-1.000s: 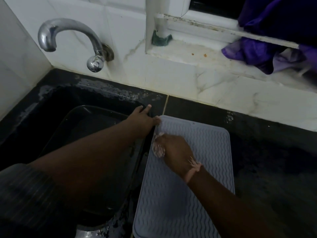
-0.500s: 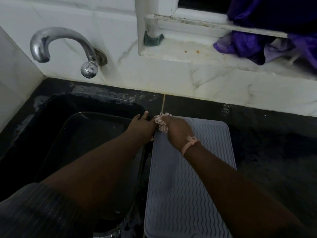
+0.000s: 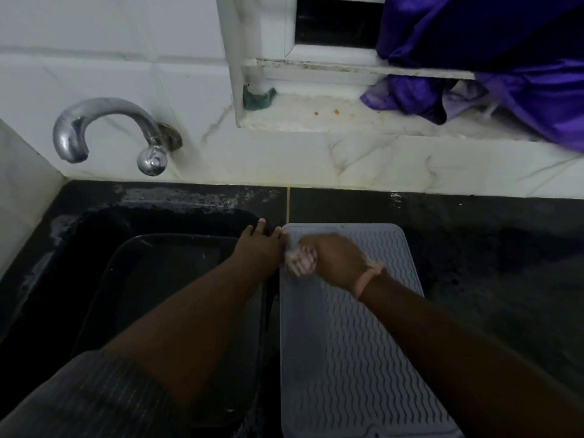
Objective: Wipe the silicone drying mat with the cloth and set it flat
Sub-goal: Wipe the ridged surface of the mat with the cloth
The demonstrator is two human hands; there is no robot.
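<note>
A grey silicone drying mat [image 3: 354, 358] with wavy ridges lies flat on the dark counter, right of the sink. My right hand [image 3: 336, 259] grips a bunched pale cloth [image 3: 301, 263] and presses it on the mat near its far left corner; the hand and cloth are blurred. My left hand [image 3: 259, 246] lies with fingers spread at the mat's far left corner, its fingertips touching the mat's edge beside the sink rim.
A black sink [image 3: 164, 295] takes up the left side, with a chrome tap [image 3: 107, 131] on the white tiled wall above it. Purple fabric [image 3: 493, 74] hangs over the window ledge [image 3: 316, 118] at the back right. Dark counter [image 3: 493, 263] extends right of the mat.
My right hand went with the cloth to the mat's far left corner and has now come back a little toward me. My left hand stays at the corner. The camera tilted up.
</note>
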